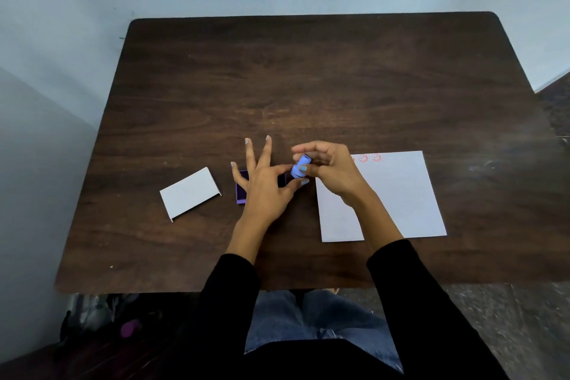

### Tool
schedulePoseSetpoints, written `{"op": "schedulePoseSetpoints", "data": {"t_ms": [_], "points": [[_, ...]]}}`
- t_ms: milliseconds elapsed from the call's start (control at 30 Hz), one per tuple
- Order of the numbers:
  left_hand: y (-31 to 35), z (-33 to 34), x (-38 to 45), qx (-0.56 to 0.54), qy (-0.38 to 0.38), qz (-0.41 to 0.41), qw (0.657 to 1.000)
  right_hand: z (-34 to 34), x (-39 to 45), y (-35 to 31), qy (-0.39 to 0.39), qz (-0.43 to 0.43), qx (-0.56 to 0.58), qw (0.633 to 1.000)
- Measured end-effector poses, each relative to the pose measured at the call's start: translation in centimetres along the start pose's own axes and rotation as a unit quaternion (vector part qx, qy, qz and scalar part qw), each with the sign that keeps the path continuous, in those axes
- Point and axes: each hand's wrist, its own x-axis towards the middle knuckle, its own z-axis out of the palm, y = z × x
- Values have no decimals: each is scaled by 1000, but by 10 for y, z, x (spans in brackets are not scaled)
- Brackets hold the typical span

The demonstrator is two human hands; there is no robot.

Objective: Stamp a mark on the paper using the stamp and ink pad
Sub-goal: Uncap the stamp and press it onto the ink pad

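Observation:
My right hand [330, 170] grips a small blue stamp [300, 167], tilted, just above the right end of the purple ink pad [241, 191]. My left hand [262, 182] lies flat over the ink pad with fingers spread, thumb and one finger touching the pad's edges near the stamp. Most of the pad is hidden under that hand. The white paper [401, 194] lies to the right on the dark wooden table [308, 86]. Red smiley marks [370, 158] show along its top edge, partly hidden by my right hand.
A white ink pad lid [189, 193] lies upside down to the left of the pad. The table's front edge runs just above my knees. A dark bag [101, 318] sits on the floor at the lower left.

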Motion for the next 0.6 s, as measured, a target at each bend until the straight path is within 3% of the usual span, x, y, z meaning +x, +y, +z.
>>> {"op": "schedulePoseSetpoints", "data": {"t_ms": [100, 233, 467, 600], "points": [[1, 2, -2, 8, 3, 6, 1000, -1, 1, -2, 6, -15, 49, 999], [7, 15, -13, 43, 43, 42, 997, -2, 4, -7, 86, -1, 193, 977], [7, 35, -23, 126, 21, 45, 991, -3, 3, -11, 60, 78, 460, 882], [1, 34, -23, 66, 24, 17, 997, 1, 2, -11, 25, 100, 564, 819]]}}
